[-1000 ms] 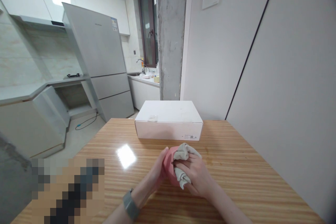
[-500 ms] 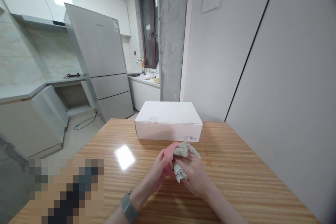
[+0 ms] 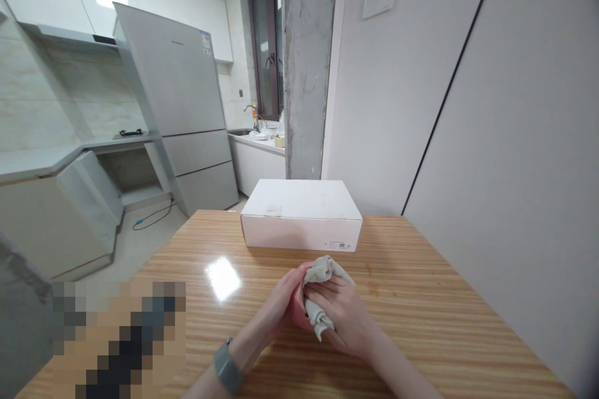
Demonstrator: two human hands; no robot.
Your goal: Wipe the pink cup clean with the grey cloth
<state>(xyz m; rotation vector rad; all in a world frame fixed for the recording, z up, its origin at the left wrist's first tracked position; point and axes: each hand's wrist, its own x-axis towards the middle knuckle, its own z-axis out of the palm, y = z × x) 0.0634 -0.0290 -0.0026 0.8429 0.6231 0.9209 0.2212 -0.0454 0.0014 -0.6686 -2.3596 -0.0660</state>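
Note:
My left hand [image 3: 284, 295] is closed on a pink object [image 3: 297, 310], mostly covered by my fingers and the cloth, so its kind does not show. A crumpled pale grey cloth [image 3: 319, 271] is pressed against the pink object by my right hand [image 3: 343, 312], whose fingers are bent over it. Both hands meet just above the wooden table [image 3: 421, 299], in front of a white box [image 3: 299, 230]. A grey-green band [image 3: 229, 366] is around my left wrist.
The closed white box stands near the table's far edge. A pixelated patch [image 3: 119, 340] hides the table's left front corner. Beyond are a silver fridge [image 3: 180, 87], a sink counter [image 3: 257, 156], a bare pillar [image 3: 309, 62] and a white wall [image 3: 393, 93].
The pink object has turned in my left hand and less of it shows. My right hand and the cloth have shifted slightly down and left against it.

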